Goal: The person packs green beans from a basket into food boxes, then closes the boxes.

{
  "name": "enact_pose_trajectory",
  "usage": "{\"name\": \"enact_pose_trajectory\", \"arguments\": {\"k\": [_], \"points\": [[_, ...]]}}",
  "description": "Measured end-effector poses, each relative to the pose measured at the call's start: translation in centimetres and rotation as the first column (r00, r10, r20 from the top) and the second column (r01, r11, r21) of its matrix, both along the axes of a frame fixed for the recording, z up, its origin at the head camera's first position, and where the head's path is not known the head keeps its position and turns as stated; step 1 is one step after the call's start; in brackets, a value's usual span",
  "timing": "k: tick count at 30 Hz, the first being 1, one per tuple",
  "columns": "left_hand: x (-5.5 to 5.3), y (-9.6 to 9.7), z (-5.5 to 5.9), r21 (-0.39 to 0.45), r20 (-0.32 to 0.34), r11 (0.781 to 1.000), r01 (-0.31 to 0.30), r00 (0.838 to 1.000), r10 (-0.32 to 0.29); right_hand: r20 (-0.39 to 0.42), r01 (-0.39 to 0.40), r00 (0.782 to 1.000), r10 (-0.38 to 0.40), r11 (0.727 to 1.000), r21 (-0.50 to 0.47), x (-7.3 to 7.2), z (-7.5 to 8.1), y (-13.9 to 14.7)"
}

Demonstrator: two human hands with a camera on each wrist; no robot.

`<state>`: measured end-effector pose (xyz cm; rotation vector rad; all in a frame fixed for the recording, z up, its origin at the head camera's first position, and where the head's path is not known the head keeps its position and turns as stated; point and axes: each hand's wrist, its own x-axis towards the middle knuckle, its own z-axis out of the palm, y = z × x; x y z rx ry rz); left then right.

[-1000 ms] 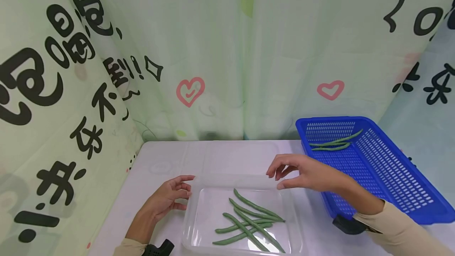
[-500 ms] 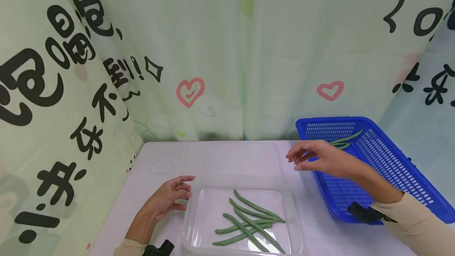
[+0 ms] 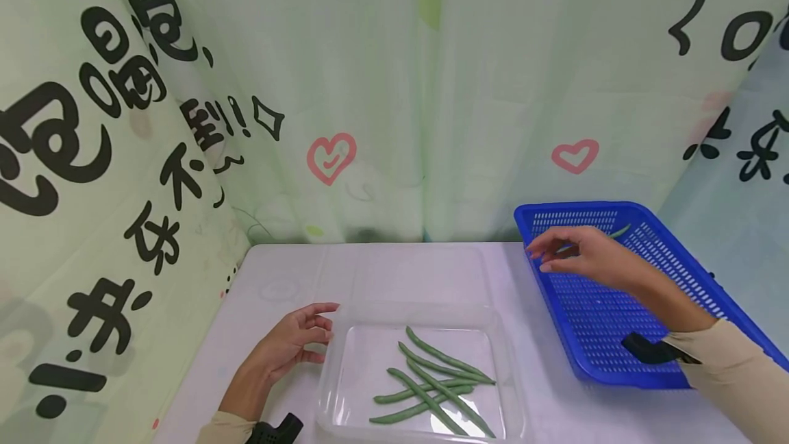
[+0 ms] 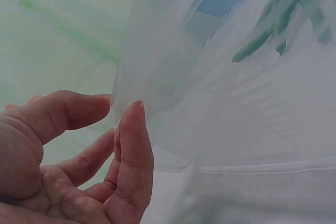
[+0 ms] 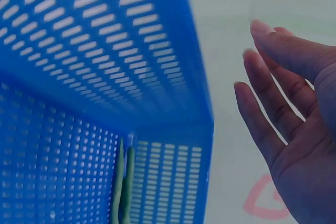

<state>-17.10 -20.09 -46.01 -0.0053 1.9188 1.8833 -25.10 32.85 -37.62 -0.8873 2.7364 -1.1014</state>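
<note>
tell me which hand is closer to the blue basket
Right. The right hand is at the far end of the blue basket; the left hand is farther off, at the clear container.

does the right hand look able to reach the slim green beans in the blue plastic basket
Probably yes: the right hand is empty, close by, and the blue plastic basket holding the slim green beans is open-topped.

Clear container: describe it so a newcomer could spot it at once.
On the white table, look just right of the left hand. There sits the clear container, green beans inside. Unlike the perforated blue basket, it is see-through.
</note>
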Motion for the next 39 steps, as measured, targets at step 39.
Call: {"name": "enact_pose_trajectory", "arguments": {"k": [39], "points": [[0.0, 0.0, 0.0, -0.005, -0.002, 1.000, 0.005, 1.000, -0.005, 0.050, 0.146, 0.988, -0.148, 0.989, 0.039, -6.1, -5.8, 10.3]]}}
